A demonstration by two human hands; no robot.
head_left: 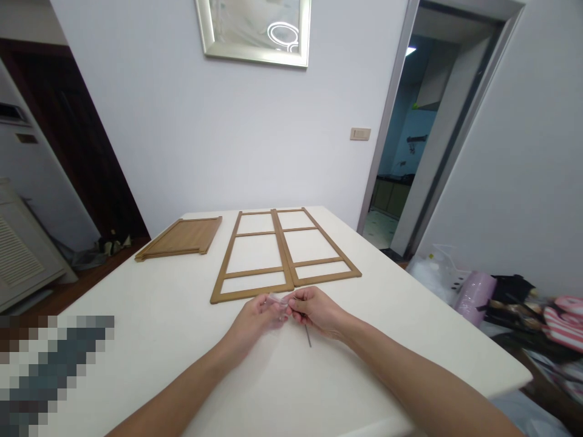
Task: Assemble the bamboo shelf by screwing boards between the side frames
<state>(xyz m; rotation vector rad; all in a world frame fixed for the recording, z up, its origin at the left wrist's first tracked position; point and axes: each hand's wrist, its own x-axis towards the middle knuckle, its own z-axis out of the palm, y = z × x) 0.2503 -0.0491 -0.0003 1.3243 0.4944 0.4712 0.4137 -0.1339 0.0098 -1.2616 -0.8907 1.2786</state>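
My left hand (pixel 260 317) is closed on a small clear plastic bag (pixel 276 299) over the near middle of the white table. My right hand (pixel 315 308) meets it there, its thumb and fingers pinched at the bag's edge. Below the right fingers a thin grey metal rod (pixel 308 337) points toward me; its upper end is hidden, and I cannot tell whether the hand grips it. Just beyond both hands, two wooden lattice frames, the left frame (pixel 218 285) and the right frame (pixel 330 240), lie flat side by side.
A wooden panel piece (pixel 186 235) lies at the left back of the white table (pixel 150 309). A wall with a framed mirror (pixel 255 57) stands behind. To the right are a doorway and a pink roll (pixel 476 297) among bags. A blurred-out patch covers the lower left.
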